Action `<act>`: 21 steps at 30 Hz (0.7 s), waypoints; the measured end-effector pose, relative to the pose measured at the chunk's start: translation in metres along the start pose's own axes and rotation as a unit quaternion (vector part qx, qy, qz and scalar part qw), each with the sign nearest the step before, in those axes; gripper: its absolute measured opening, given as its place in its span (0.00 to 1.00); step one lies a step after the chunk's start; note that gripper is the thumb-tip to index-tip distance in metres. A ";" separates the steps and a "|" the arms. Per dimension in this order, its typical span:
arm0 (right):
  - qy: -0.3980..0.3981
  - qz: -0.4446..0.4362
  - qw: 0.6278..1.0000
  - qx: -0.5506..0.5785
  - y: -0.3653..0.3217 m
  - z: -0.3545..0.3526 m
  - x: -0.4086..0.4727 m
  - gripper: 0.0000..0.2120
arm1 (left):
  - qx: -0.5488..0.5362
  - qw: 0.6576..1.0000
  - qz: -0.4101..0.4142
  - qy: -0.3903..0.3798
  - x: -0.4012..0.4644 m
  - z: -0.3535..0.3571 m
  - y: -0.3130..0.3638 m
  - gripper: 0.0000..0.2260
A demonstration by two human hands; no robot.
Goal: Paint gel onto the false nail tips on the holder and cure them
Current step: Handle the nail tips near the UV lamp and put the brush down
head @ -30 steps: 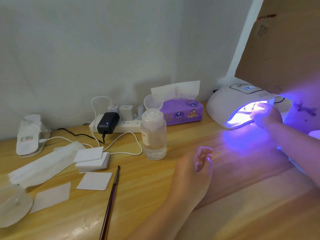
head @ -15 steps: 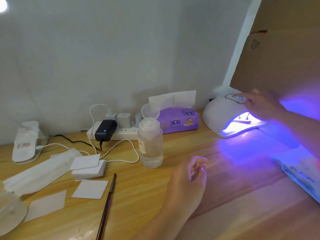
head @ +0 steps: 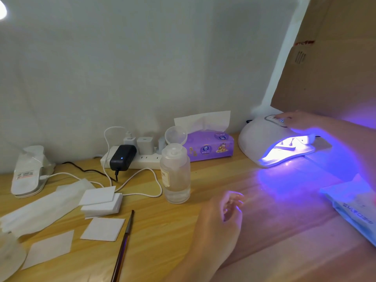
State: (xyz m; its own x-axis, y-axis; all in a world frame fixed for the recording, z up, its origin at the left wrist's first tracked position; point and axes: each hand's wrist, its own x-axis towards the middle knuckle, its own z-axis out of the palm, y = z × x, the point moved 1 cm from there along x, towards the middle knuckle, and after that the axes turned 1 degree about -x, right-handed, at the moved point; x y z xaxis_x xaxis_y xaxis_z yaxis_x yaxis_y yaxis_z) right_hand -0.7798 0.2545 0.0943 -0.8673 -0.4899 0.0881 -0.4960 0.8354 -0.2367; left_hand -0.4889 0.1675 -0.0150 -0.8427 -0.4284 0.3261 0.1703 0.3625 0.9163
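Wooden desk (head: 162,237) is running the width of the view, its near edge cut off at the bottom. A cardboard sheet (head: 333,64) is leaning at far right, upper part out of frame.

White curing lamp (head: 262,137) is sitting at the back right of the desk, glowing violet from its mouth and washing the wood in front. Inside the opening, the holder (head: 288,147) is lying on the lamp's floor with small upright pegs showing; the nail tips themselves are too washed out by glare to make out.

Right hand (head: 299,121) is resting on the lamp's top, straight fingers reaching onto the control panel; whether a fingertip is pressing a button cannot be told. Forearm is running off the right edge.

Left hand (head: 219,218) is lying relaxed on the desk in the middle foreground, fingers loosely curled, gripping nothing.

Purple tissue box (head: 209,147) is standing just left of the lamp. Clear bottle (head: 176,176) is standing with its flip cap open, in front of a white power strip (head: 140,159). A stack of white wipes (head: 101,202) is lying to the left, with the brush (head: 124,241) beside it, handle cut off at the bottom. A blue-lit packet (head: 354,208) is partly cropped at right.
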 end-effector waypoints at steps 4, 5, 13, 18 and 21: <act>-0.054 0.002 0.998 0.030 -0.006 -0.004 0.007 0.21 | -0.003 1.000 0.001 -0.004 0.000 -0.001 0.000 0.17; -0.055 0.003 0.998 0.037 -0.005 -0.004 0.007 0.21 | -0.004 1.000 0.001 -0.004 0.000 0.000 0.000 0.16; -0.009 0.018 0.999 -0.036 0.002 0.009 -0.001 0.21 | -0.013 1.000 -0.018 -0.001 0.002 0.000 -0.002 0.19; 0.112 0.018 0.994 -0.012 -0.006 0.009 -0.029 0.23 | -0.031 0.999 -0.019 0.012 0.002 -0.003 -0.001 0.18; 0.262 -0.032 0.954 0.141 -0.027 0.017 -0.060 0.17 | -0.065 0.997 -0.003 0.038 0.000 -0.003 0.003 0.17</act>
State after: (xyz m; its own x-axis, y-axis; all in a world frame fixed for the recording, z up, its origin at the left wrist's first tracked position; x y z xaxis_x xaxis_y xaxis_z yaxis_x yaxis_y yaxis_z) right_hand -0.7139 0.2569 0.0786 -0.7744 -0.2836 0.5656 -0.5814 0.6715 -0.4594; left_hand -0.4865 0.1661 -0.0111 -0.8039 -0.4926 0.3334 0.2351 0.2516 0.9388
